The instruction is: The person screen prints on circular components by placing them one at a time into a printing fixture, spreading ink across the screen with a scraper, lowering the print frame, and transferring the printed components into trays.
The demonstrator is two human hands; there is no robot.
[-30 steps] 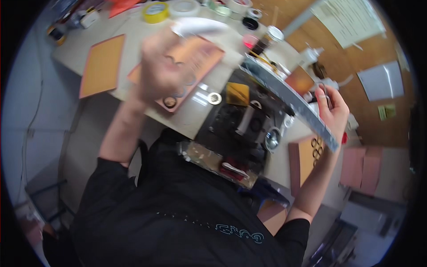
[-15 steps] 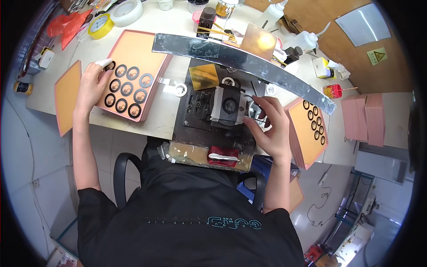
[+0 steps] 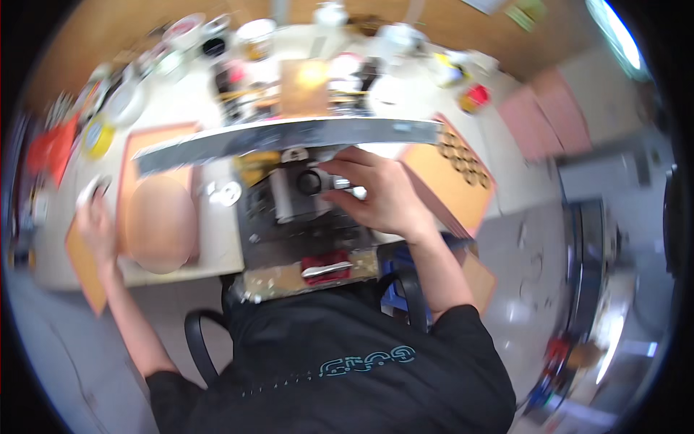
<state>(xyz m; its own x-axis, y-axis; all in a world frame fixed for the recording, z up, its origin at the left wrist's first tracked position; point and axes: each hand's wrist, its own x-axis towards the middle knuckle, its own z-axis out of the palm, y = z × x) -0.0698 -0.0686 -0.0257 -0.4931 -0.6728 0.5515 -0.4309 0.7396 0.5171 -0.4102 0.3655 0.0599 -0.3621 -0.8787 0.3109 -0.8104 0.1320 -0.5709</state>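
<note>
Motion blur softens this moment. My left hand (image 3: pixel 95 220) is lifted beside the left tray, over its left edge. Its fingers are closed, with a pale cover on one fingertip and a smeared dark rim there that looks like a black ring. The left tray (image 3: pixel 139 141) is orange with a pink edge; a blurred oval patch hides its middle. My right hand (image 3: pixel 383 192) curls its thumb and fingers by a black ring (image 3: pixel 311 182) on a dark block (image 3: pixel 295 206). Shiny bits show between those fingers, but what they grip is unclear.
A long grey strip (image 3: pixel 289 136) spans the bench behind the block. To the right, an orange tray (image 3: pixel 441 192) carries several black rings. Bottles, tape rolls and tubs crowd the back. A red cloth (image 3: pixel 325 266) with a white-handled tool lies at the front edge.
The view has swung, shifting the bench leftward. My left hand has moved from above the ring-filled tray to its left side. My right hand is still by the block.
</note>
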